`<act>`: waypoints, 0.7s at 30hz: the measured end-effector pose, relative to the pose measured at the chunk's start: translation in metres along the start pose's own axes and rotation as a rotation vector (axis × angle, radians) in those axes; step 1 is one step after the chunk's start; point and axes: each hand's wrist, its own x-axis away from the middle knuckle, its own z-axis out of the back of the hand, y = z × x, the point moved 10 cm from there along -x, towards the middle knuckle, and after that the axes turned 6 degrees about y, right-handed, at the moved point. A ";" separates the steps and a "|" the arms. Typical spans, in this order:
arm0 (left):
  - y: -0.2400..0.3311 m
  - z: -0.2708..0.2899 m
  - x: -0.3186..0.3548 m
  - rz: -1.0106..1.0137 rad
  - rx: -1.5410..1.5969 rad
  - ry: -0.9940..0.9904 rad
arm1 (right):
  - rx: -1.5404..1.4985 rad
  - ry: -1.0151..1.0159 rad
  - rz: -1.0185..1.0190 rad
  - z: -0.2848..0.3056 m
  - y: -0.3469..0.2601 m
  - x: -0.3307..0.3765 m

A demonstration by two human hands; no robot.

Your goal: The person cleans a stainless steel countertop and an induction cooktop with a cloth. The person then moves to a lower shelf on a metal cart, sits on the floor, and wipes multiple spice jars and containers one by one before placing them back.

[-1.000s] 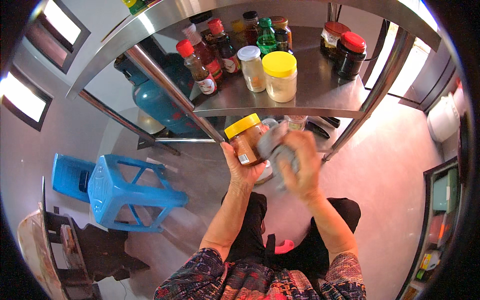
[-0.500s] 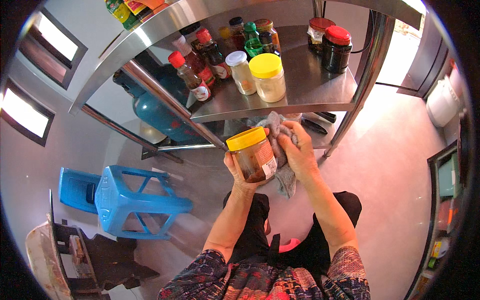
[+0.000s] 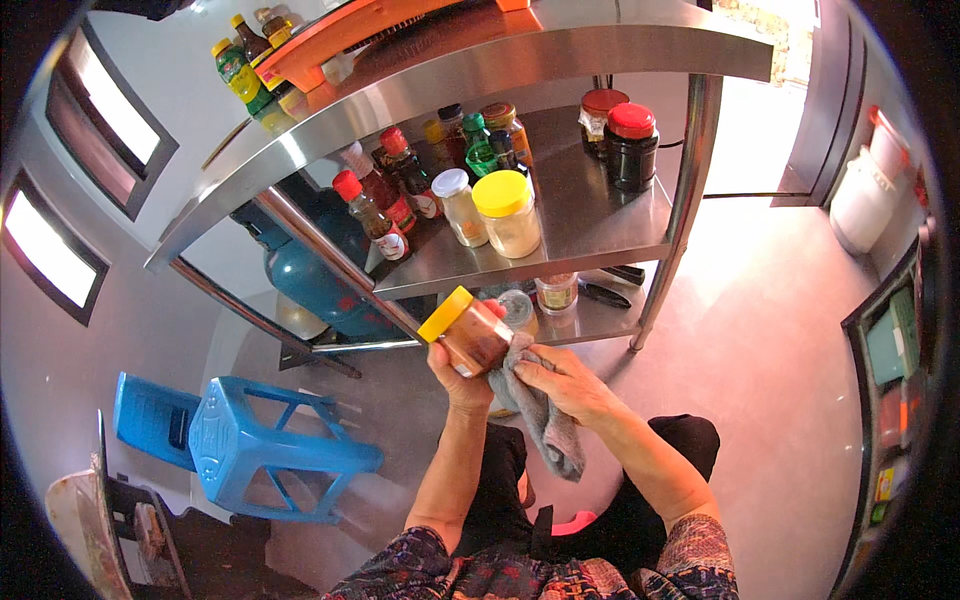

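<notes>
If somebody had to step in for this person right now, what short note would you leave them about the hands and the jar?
Left hand: grips a yellow-lidded jar of brown contents, tilted, lid on.
Right hand: presses a grey cloth against the side of the jar; the rest of the cloth hangs down.
Where things are: the jar is held in the air in front of the steel shelf unit, which carries other jars and sauce bottles. A blue plastic stool lies on its side to the left.
Done: jar is off the shelf, cloth is on it.
Left: I cannot tell how clean the jar is; it is not back on a shelf.
</notes>
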 end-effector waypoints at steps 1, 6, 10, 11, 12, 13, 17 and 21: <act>-0.002 -0.004 0.002 -0.016 -0.097 -0.023 | -0.164 0.074 -0.046 0.003 0.010 0.000; -0.015 -0.001 0.008 -0.092 -0.261 -0.030 | -0.563 0.352 -0.178 0.046 0.033 -0.002; -0.017 -0.027 0.005 -0.071 -0.214 -0.057 | -0.555 0.340 -0.033 0.072 -0.003 0.016; -0.014 -0.036 0.001 -0.086 -0.223 -0.083 | -0.551 0.420 0.007 0.083 -0.009 0.020; -0.015 -0.046 -0.002 -0.083 -0.234 -0.110 | -0.518 0.489 0.045 0.095 -0.011 0.023; -0.017 -0.052 -0.004 -0.079 -0.242 -0.130 | -0.495 0.453 0.110 0.099 -0.028 0.028; -0.023 -0.097 -0.012 -0.049 -0.394 -0.174 | -0.612 0.484 0.323 0.138 -0.069 0.044; -0.028 -0.135 -0.043 -0.068 -0.440 -0.176 | -0.621 0.550 0.393 0.154 -0.085 0.054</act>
